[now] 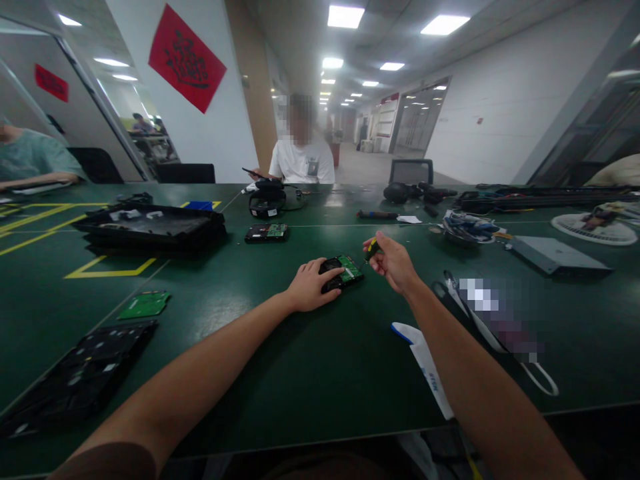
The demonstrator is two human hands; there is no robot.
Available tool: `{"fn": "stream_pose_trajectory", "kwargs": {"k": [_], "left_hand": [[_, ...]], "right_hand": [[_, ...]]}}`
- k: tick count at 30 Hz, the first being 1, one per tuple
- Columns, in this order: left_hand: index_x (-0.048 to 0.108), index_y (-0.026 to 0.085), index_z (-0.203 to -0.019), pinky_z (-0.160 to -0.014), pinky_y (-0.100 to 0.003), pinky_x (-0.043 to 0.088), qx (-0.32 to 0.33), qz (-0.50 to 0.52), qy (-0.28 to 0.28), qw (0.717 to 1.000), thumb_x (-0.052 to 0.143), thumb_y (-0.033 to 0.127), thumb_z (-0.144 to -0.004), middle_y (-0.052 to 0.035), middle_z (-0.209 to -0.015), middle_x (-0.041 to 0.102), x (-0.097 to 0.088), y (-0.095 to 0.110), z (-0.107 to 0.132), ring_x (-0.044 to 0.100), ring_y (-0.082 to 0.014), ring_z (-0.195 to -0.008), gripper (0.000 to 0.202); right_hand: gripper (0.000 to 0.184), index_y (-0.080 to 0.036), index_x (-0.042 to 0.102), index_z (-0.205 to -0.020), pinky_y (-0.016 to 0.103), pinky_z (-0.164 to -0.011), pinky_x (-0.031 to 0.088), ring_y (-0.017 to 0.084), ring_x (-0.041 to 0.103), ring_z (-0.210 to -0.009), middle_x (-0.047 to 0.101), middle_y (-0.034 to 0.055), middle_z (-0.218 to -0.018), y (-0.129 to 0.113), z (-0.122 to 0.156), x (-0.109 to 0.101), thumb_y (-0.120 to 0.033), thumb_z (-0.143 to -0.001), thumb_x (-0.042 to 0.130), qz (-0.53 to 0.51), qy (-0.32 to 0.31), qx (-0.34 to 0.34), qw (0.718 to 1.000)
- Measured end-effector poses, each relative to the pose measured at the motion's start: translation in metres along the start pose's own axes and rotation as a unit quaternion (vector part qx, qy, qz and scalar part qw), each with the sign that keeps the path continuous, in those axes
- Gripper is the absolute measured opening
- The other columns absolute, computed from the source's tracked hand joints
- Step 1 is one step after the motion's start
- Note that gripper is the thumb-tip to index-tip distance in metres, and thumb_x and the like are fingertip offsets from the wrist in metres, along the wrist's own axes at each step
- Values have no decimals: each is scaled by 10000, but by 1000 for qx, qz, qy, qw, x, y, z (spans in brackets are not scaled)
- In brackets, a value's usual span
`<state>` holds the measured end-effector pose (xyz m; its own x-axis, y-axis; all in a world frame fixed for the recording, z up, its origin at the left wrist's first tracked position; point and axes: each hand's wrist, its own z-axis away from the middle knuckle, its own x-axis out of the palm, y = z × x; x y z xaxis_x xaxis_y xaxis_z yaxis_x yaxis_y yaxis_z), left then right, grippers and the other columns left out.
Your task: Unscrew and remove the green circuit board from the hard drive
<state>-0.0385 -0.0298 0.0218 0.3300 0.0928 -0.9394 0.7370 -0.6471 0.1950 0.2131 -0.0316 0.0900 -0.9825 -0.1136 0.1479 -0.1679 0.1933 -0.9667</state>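
On the green table in front of me lies a hard drive, its green circuit board facing up. My left hand rests over its left end, fingers spread across the black casing and the board's edge. My right hand is closed around a screwdriver with a yellow and black handle. The screwdriver points down toward the right end of the drive; whether its tip touches a screw is too small to tell. Farther back, a second hard drive sits with its board side up.
Black plastic trays are stacked at the left. Nearer are a loose green circuit board and black casings. On the right lie a grey metal box, a cable bundle and a white-blue strip. A person sits opposite.
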Motion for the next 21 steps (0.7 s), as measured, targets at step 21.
{"fn": "stream_pose_trajectory", "kwargs": {"k": [21], "left_hand": [[456, 414, -1548, -1121, -604, 366, 1, -3, 3, 1000, 589, 603, -951, -128, -1592, 362, 1, -1, 0, 379, -421, -1441, 641]], "right_hand": [[396, -203, 715, -931, 177, -384, 218, 45, 451, -487, 701, 20, -843, -1, -1, -3, -594, -876, 715, 15, -7, -23, 1000]]}}
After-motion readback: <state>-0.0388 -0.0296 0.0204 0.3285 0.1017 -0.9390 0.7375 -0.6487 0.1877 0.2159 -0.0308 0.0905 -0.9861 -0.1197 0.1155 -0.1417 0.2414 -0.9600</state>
